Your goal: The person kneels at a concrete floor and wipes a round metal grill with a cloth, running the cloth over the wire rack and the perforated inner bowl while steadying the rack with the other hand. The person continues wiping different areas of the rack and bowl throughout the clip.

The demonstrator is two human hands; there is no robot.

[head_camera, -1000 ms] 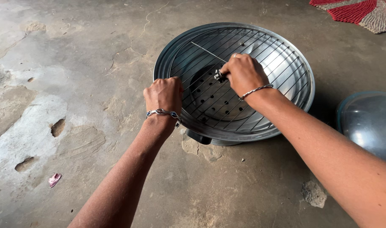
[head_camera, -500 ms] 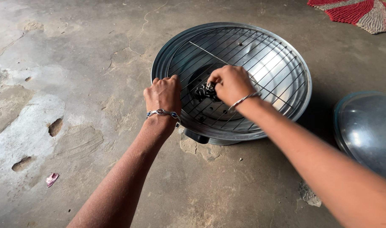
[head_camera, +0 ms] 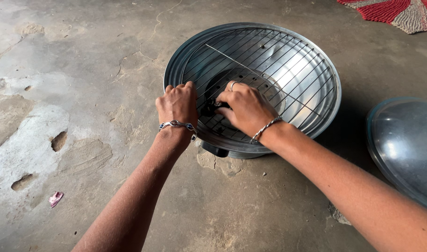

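Since the earlier frame, the right hand [head_camera: 245,108] has slid left across the grate [head_camera: 288,65], fingers closed on a small black lump [head_camera: 209,108] at mid-frame. Beside it, the left hand [head_camera: 177,103] grips the bowl [head_camera: 176,60] rim (knuckles up). At the right edge lies a lid [head_camera: 405,144]; at the lower left, a pink scrap [head_camera: 55,199].

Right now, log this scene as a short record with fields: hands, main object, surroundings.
left hand: left hand closed on the near rim of the round metal grill pan
right hand: right hand on the wire grate, fingers pinching a small dark knob
wrists: a bracelet on each
right edge: domed metal lid on the floor
top right: red woven mat
floor: cracked concrete floor, pink scrap lower left
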